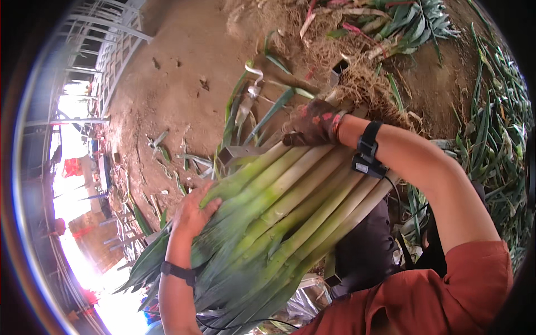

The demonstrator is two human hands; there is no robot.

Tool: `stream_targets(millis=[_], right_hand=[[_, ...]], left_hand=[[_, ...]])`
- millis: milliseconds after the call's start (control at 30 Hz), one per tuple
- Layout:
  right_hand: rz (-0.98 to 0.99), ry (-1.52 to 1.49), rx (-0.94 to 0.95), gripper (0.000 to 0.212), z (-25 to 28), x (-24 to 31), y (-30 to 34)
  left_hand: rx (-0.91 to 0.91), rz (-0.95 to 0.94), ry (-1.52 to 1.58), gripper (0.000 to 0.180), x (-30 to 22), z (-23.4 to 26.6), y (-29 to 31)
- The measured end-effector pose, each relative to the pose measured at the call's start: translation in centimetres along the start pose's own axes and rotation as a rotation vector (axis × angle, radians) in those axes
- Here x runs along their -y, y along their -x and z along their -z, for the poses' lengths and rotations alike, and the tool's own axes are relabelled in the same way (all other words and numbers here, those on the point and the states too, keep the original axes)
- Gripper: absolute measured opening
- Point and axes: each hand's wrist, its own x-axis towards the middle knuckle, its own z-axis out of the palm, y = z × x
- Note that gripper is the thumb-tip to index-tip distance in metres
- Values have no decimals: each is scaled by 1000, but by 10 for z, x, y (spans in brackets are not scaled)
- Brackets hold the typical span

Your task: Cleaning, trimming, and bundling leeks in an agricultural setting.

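Several thick leeks lie side by side in front of me, pale stalks toward the upper right and green leaves toward the lower left. My left hand, bare, grips the outermost leek at the leafy end, its thumb curled over the top. Across the pale stalks, close to the roots, rests my right hand in a dark glove with red marks. Its fingers are closed over the far-side stalks; the fingertips are partly hidden. Stringy brown roots stick out beyond the right hand.
More leeks with roots and pinkish-red ties lie on the brown ground at the top. Loose green leaves are heaped along the right. A metal frame shows under the bundle, beside a hooked metal piece. White racks stand far left.
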Motion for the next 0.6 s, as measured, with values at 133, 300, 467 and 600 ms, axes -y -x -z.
stream_targets(millis=[133, 300, 467, 600], right_hand=[[-66, 244, -604, 47, -42, -4, 4], [-54, -57, -574, 50, -45, 47, 33], [-84, -156, -360, 47, -51, 47, 29], [-78, -82, -727, 47, -81, 31, 20]], left_hand=[[-1, -35, 10, 55, -7, 3, -3], [-22, -49, 84, 51, -1, -1, 4], [-34, -50, -4, 50, 0, -11, 3], [-45, -98, -25, 51, -5, -8, -2]])
